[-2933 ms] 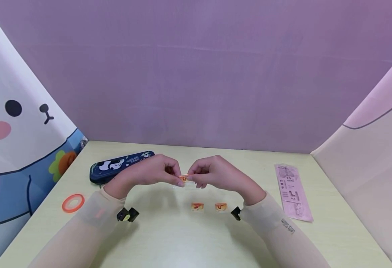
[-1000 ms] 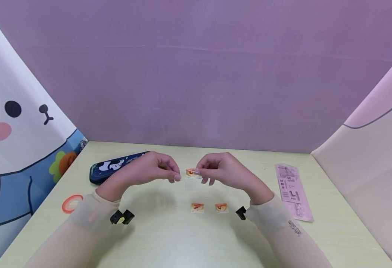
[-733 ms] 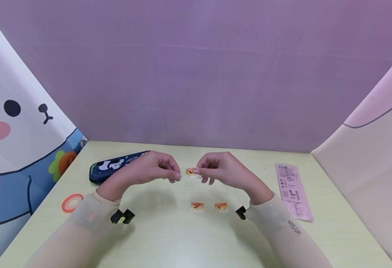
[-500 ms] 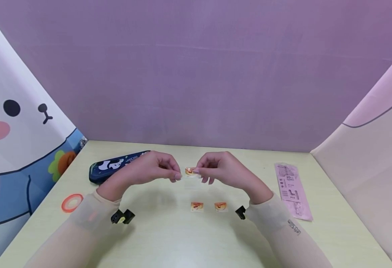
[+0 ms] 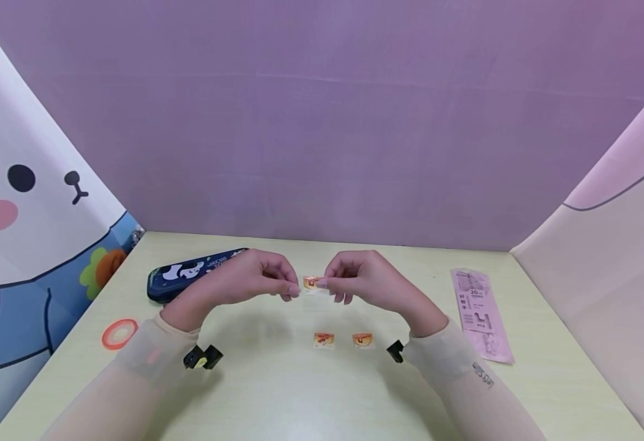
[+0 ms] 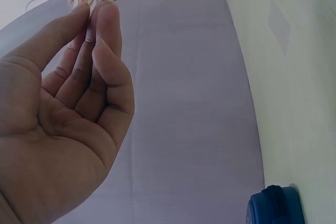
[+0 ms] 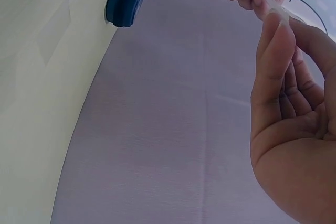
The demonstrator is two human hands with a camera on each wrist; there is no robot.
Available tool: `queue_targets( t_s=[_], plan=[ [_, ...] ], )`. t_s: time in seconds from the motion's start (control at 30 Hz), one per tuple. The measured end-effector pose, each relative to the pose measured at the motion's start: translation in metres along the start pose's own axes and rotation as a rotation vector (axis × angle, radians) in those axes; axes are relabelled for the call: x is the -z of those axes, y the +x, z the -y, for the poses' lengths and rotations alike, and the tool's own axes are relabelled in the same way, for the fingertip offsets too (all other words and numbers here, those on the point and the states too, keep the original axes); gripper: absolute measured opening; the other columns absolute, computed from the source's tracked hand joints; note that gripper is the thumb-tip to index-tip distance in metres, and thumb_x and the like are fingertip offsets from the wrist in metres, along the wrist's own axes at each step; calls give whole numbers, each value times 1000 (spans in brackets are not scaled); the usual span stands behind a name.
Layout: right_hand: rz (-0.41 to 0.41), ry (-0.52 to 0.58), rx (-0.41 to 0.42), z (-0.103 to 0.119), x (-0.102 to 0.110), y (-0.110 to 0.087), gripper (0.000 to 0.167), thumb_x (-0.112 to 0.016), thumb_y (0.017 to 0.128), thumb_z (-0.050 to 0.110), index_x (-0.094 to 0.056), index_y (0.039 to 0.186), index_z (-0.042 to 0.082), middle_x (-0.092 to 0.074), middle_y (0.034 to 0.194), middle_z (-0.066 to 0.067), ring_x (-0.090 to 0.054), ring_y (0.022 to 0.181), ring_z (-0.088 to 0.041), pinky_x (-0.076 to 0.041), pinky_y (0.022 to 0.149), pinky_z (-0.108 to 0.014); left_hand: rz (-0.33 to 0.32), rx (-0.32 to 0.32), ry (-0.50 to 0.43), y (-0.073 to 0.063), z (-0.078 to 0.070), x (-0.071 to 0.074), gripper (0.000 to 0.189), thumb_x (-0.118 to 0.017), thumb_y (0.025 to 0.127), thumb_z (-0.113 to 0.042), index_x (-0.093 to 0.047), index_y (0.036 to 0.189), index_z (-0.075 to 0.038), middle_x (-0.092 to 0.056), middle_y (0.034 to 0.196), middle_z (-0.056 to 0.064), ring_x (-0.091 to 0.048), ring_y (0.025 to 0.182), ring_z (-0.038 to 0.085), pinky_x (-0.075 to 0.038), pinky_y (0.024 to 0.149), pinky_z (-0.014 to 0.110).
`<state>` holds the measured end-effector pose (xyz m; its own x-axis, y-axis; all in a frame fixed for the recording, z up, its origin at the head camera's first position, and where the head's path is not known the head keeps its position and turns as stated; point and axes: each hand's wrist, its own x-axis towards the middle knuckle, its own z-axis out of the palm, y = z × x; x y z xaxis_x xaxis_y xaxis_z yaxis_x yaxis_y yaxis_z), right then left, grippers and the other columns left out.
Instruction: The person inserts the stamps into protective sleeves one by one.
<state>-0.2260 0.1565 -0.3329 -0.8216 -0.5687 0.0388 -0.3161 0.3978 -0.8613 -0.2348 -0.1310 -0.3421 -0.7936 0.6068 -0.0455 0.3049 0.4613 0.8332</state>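
Above the middle of the table, both hands hold a small clear plastic packet with an orange printed strip. My left hand pinches its left edge between thumb and forefinger. At its right edge, the thumb and forefinger of my right hand do the same. The wrist views show clear film at the fingertips of the left hand and of the right hand. Closer to me, two small orange-printed pieces lie on the table, a left piece and a right piece.
A dark blue pencil case with a panda print lies behind my left forearm. To its front left is an orange ring with a pale middle. A pink printed package lies at the right. A purple cloth hangs behind the table.
Since the earliest frame, the hands have drawn apart, showing more of the packet between them. Over the last second they have stayed almost still.
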Motion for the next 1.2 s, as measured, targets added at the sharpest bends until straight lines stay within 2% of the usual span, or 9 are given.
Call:
queue_targets(
  t_s=[0.13,0.33,0.53,0.77,0.97,1.2],
  plan=[
    [-5,-4,14,-2,0,1,15,-82,97,29,-75,95,15,-73,81,-5,-72,74,-33,-63,69,-42,-2,-7,-5,-1,-1,0,15,-78,100,-30,-77,104,-15,-82,96,0,-77,94,23,-59,90,35],
    [-14,0,35,-4,-2,1,18,-83,95,29,-74,93,13,-73,81,-4,-71,72,-35,-63,68,-44,5,-24,-6,-1,-1,-1,15,-78,100,-30,-77,104,-16,-81,96,0,-77,93,22,-60,90,36],
    [-23,-10,44,-4,-2,0,17,-84,95,28,-73,90,16,-72,77,-4,-66,65,-21,-61,64,-38,14,-37,-10,1,-1,-2,15,-77,100,-29,-77,105,-15,-82,97,1,-77,94,23,-60,90,37],
    [-31,-14,40,-4,-2,0,18,-85,94,28,-72,88,17,-69,73,-5,-63,63,-20,-58,61,-32,15,-24,-7,2,1,-2,15,-78,99,-30,-77,105,-16,-82,97,0,-77,92,17,-60,90,34],
    [-30,-20,38,-5,-4,0,19,-85,94,30,-72,89,17,-71,78,-14,-64,64,-20,-58,62,-32,15,-38,-15,2,1,-3,16,-78,100,-30,-77,104,-14,-82,97,1,-77,92,19,-61,89,36],
    [-32,-26,29,-7,-3,1,20,-84,94,31,-70,89,17,-69,74,-3,-64,65,-20,-60,63,-37,16,-44,-25,2,1,-3,18,-78,100,-31,-77,105,-13,-82,97,2,-78,95,27,-61,90,36]
  ],
)
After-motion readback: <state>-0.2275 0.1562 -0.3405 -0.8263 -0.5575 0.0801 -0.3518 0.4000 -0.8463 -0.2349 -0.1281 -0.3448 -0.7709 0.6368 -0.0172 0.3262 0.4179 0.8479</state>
